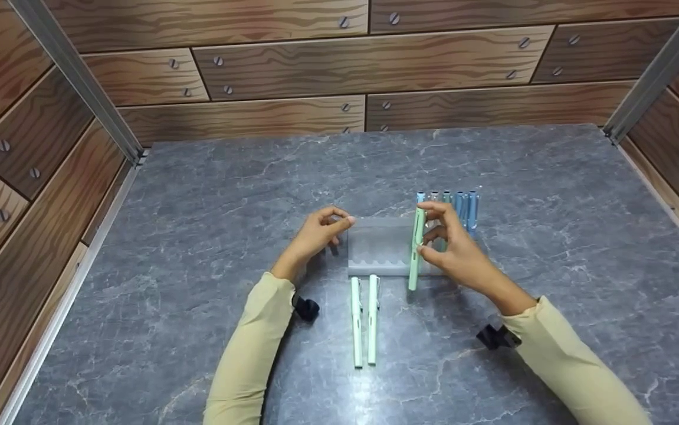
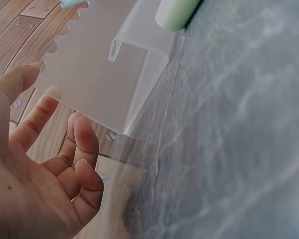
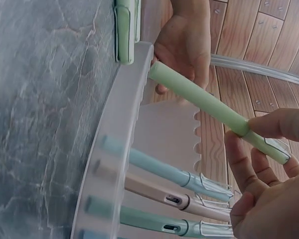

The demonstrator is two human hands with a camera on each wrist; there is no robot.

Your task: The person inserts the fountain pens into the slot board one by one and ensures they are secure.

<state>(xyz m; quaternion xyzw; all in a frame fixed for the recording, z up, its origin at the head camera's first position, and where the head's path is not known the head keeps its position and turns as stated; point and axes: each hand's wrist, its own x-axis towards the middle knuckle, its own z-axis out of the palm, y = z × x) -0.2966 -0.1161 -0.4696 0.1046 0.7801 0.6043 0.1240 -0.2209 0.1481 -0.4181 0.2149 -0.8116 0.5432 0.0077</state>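
My right hand [image 1: 454,251] pinches a light green pen [image 1: 416,254] between thumb and fingers. The pen hangs tilted over the notched pen stand in the right wrist view, its lower end toward the stand's front. My left hand [image 1: 318,233] holds the upper left corner of the clear plastic pen stand [image 2: 94,64] with thumb and forefinger; the other fingers curl loosely below. In the stand's right part rest several pens, among them a light blue pen [image 3: 159,167], a beige pen [image 3: 154,191] and a darker green pen [image 3: 149,219].
Two more light green pens, a left one [image 1: 356,324] and a right one [image 1: 373,324], lie side by side on the grey marbled table [image 1: 197,295] before the stand. Blue pens [image 1: 472,206] stand at its right end. Wood-patterned walls [image 1: 315,71] enclose the table's back and sides.
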